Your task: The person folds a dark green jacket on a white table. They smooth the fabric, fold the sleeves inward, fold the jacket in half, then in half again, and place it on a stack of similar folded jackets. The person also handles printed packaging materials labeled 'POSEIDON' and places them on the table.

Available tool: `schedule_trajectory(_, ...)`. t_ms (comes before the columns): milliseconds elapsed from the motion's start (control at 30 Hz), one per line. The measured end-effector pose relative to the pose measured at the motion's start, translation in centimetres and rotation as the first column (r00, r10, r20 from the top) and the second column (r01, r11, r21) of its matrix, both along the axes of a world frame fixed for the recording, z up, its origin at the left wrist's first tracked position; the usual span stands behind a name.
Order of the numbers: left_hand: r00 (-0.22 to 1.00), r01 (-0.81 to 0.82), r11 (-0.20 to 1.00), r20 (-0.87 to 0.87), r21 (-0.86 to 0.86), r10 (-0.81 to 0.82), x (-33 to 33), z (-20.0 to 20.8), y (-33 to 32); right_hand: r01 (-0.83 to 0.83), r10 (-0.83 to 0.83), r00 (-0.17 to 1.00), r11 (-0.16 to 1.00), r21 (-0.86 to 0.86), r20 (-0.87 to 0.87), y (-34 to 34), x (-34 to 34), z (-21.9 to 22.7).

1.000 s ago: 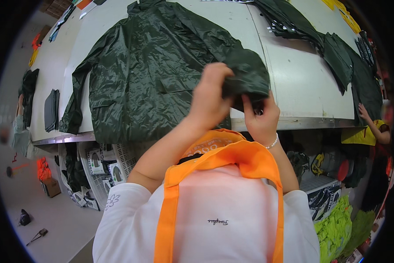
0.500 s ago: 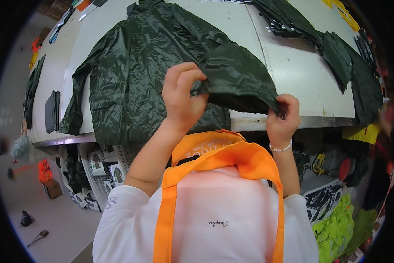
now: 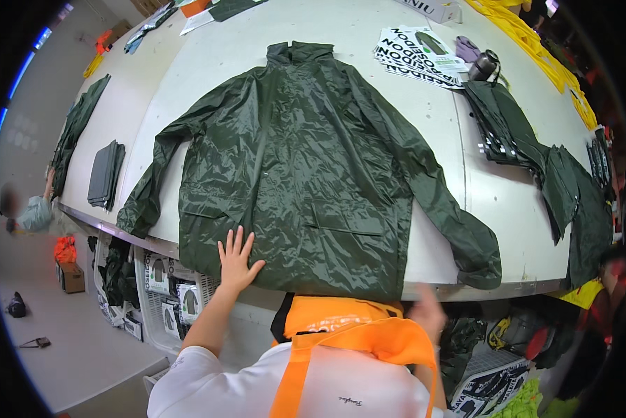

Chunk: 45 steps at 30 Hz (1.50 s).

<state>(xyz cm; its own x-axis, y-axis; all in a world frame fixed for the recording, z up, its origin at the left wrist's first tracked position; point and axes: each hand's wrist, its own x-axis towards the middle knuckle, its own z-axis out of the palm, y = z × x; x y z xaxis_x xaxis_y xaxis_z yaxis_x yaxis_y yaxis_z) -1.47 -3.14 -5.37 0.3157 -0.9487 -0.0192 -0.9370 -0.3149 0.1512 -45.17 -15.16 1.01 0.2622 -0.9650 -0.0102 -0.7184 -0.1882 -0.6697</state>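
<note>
One left hand (image 3: 238, 267), spread flat on the green jacket (image 3: 295, 160)! Right hand (image 3: 428, 315) blurred, can't tell its shape. Black-lettered white cards (image 3: 419, 51) top the surface (image 3: 212, 66)

Green jacket (image 3: 299, 160) spread mid-frame on a white table (image 3: 215, 56). The left hand (image 3: 238, 265) is flat on its lower part, fingers splayed; the right hand (image 3: 426, 311) is just a blur low right of centre, near the table edge. Cards (image 3: 424, 50) and 1 bottle (image 3: 484, 66) up top right.
</note>
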Motion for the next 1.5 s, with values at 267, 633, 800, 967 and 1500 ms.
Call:
schedule_trajectory(267, 1.0, 0.011, 0.997, -0.016, -0.074, -0.012, 6.3, -1.1, -10.4, -0.296, 0.249, 0.852, 0.955, -0.03, -0.46, -6.5, 17.9, -6.6)
schedule_trajectory(633, 0.995, 0.058, 0.815, -0.03, -0.577, -0.092, 19.4, -3.7, -31.5, -0.137, 0.007, 0.888, 0.959, -0.249, -0.46, -18.4, 32.8, -5.0)
schedule_trajectory(800, 0.961, 0.257, 0.958, -0.069, -0.125, -0.267, 17.0, -0.1, -13.9, -0.254, 0.253, 0.785, 0.964, 0.079, -0.565, -2.9, 32.1, -4.9)
schedule_trajectory(967, 0.955, 0.284, 0.94, -0.035, -0.191, -0.295, 18.1, -3.8, -15.5, -0.193, 0.164, 0.83, 0.981, 0.002, -0.534, -6.0, 32.9, -8.3)
schedule_trajectory(1500, 0.924, -0.116, 0.874, -0.374, -0.472, -0.08, 17.9, 5.2, -3.3, -0.356, 0.352, 0.934, 0.931, 0.083, 0.062, 0.3, 36.3, -6.4)
